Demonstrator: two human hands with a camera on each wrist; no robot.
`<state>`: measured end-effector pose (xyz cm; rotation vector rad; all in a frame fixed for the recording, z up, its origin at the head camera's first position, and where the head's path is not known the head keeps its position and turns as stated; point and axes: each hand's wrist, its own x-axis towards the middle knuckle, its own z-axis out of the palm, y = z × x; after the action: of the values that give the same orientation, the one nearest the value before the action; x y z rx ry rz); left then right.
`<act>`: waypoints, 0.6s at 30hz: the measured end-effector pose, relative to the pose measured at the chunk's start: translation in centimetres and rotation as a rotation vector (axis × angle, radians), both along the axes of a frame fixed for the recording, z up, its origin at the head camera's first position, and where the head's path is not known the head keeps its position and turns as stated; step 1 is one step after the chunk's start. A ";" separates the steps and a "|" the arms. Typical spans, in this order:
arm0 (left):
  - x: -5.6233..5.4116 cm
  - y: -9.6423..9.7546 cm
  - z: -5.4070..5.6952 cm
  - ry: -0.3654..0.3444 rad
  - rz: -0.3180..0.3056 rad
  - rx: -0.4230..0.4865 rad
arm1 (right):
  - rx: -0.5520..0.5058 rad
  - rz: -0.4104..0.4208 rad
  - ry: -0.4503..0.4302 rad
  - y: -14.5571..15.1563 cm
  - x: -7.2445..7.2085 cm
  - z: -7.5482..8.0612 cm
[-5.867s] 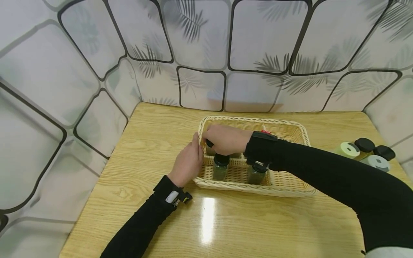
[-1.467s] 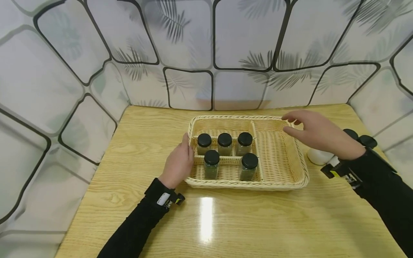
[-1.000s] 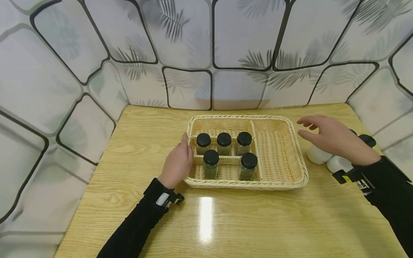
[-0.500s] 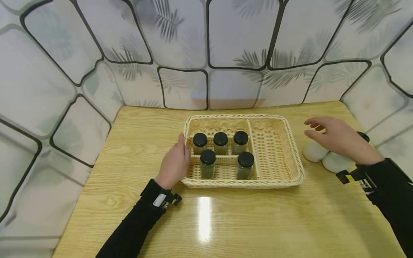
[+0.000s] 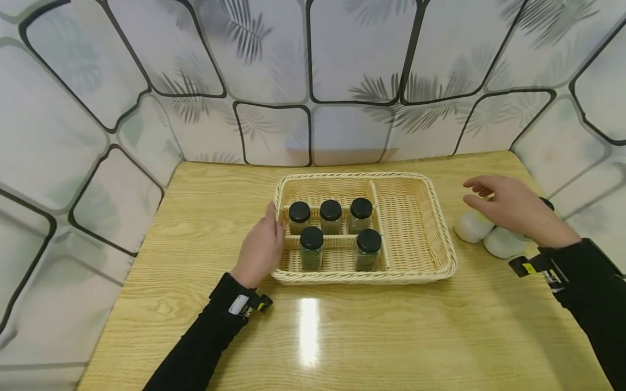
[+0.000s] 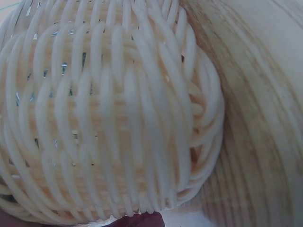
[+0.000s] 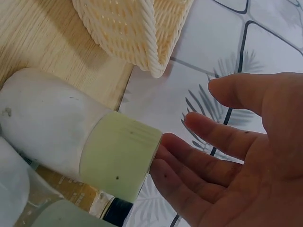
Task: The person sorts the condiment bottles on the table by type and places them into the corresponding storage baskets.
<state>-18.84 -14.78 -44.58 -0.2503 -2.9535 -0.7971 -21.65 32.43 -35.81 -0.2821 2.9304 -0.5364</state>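
Inside one wicker basket [image 5: 409,225] stand five black-lidded jars [image 5: 311,250].

- Light wooden table [image 5: 391,336] with yellowish grain; a bright streak of reflected light shines in front of the basket.
- Long cream wicker basket [image 5: 362,278], set flat near the middle.
- To its right, two white bottles [image 5: 471,227], close together.
- Behind them, a black lid [image 5: 546,203], partly hidden.

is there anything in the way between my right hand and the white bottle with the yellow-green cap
Nothing visible is in the way. In the right wrist view, the right hand has its fingertips close by the yellow-green cap of the white bottle. The other white bottle is beside it, not between.
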 end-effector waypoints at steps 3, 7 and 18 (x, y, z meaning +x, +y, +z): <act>0.0 0.0 0.0 0.000 0.000 -0.003 | 0.001 0.001 0.004 0.1 0.0 0.0; 0.0 0.0 0.0 0.001 0.001 -0.005 | 0.003 0.004 0.005 0.3 0.0 -0.1; -0.1 0.0 0.1 -0.008 0.000 0.002 | 0.068 0.024 0.003 0.6 0.1 -0.8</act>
<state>-18.90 -14.77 -44.47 -0.2479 -2.9598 -0.8021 -21.57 33.08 -36.57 -0.3096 2.9371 -0.4317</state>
